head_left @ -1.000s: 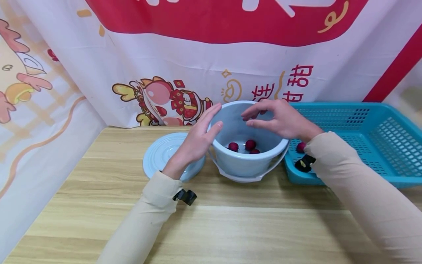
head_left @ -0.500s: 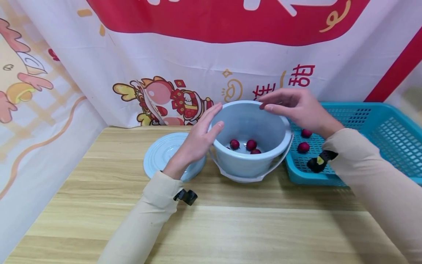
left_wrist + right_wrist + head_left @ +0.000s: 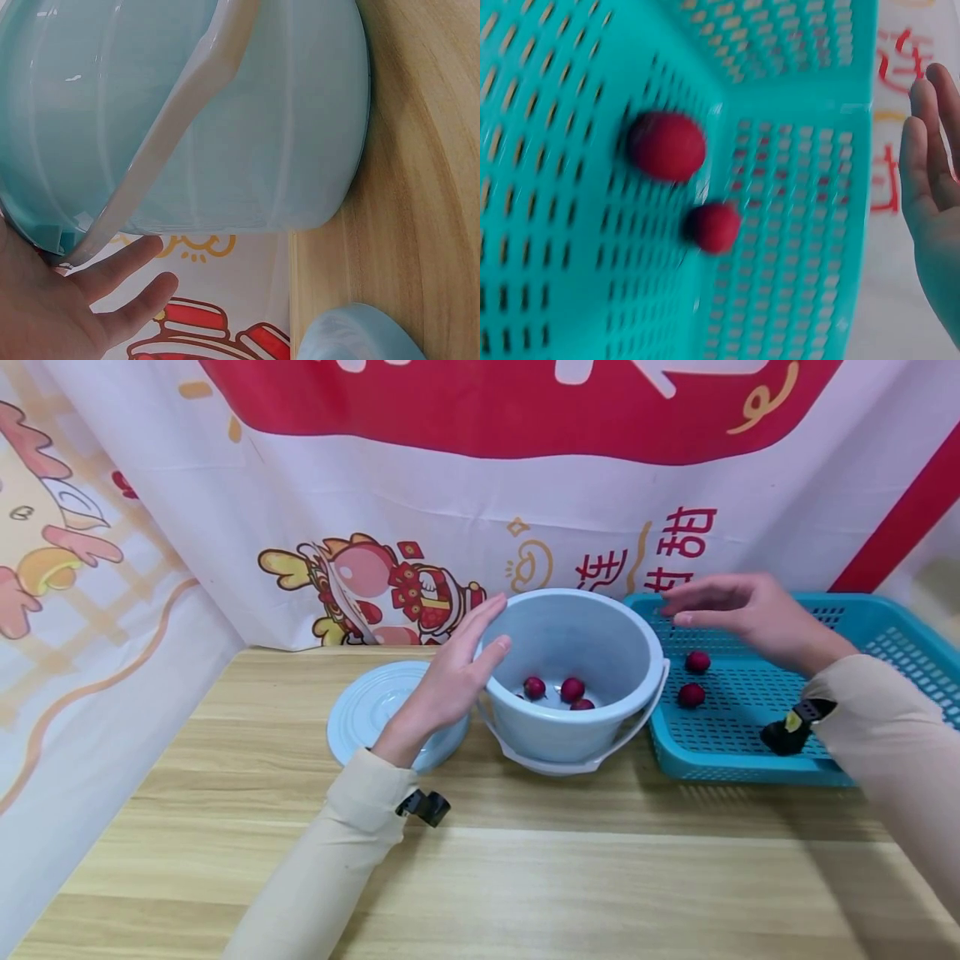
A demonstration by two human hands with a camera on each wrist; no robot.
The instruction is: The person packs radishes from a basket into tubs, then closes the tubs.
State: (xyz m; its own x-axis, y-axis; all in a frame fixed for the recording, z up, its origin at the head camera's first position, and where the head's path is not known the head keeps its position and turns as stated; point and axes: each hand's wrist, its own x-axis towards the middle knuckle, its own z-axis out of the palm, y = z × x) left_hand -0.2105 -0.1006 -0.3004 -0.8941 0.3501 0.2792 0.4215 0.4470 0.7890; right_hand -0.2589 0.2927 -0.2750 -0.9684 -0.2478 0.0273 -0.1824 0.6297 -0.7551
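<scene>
A light-blue bucket stands upright, its pale handle hanging down at the front. Several round dark-red things that look like radishes lie on its bottom. My left hand rests against the left side of the bucket's rim with straight fingers. Holding nothing, my right hand is above the turquoise basket, fingers loosely extended. Two more of the red round things lie on the basket's floor near its left wall; in the right wrist view, one red round thing looks blurred.
A light-blue round lid lies on the wooden table, left of the bucket and partly under my left forearm. The basket stands close beside the bucket's right side. A printed cloth hangs behind everything.
My right hand has moved right, from over the bucket's mouth to over the basket, uncovering the two red round things there. The left hand stays at the rim.
</scene>
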